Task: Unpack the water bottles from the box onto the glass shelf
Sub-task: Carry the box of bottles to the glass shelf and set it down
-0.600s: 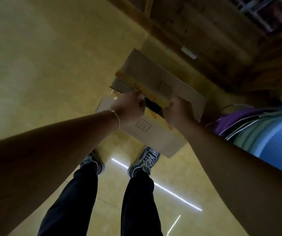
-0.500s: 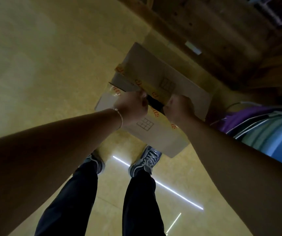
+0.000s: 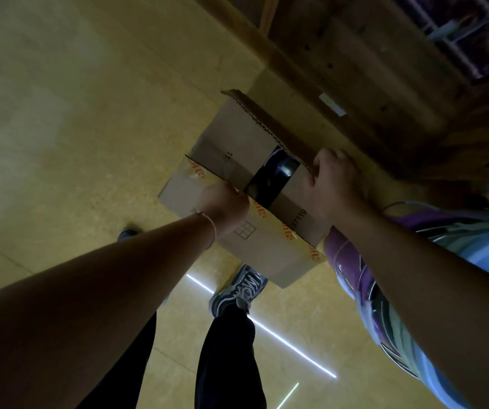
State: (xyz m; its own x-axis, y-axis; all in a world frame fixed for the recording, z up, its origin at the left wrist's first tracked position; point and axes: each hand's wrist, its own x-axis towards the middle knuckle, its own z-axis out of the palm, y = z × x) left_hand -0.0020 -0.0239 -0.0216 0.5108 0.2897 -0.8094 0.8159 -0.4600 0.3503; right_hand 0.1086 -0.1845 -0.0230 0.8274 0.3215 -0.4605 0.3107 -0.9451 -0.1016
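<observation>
The box [image 3: 237, 137] was plain brown cardboard, sealed along its seams with glossy yellowish tape [image 3: 270, 215] printed in orange letters. A small square grid mark [image 3: 244, 230] was printed on the near flap, with a row of dark digits [image 3: 298, 220] beside the centre seam. Its top stood partly open. The far flap [image 3: 270, 119] was tilted up so its corrugated edge showed, and a dark gap ran between the two flaps. In that gap sat a rounded shiny thing [image 3: 285, 170], too dim to identify.

Your left hand [image 3: 222, 206] was clenched on the edge of the near flap, right at the gap, with a thin bracelet [image 3: 210, 228] on its wrist. Your right hand [image 3: 336, 184] had its fingers curled over the end of the raised far flap.

The box sat low in front of your feet, apparently on the floor [image 3: 90, 128], just ahead of your grey sneaker [image 3: 237, 290] and dark trousers [image 3: 228, 355].

The floor was yellow-tan tile with faint joints, and a bright streak of reflected light [image 3: 281, 338] crossed it. Dark wooden furniture [image 3: 355, 69] stood just beyond the box. A purple striped fabric [image 3: 352, 267] lay on your right, touching the box's near right corner. The whole room was dim.
</observation>
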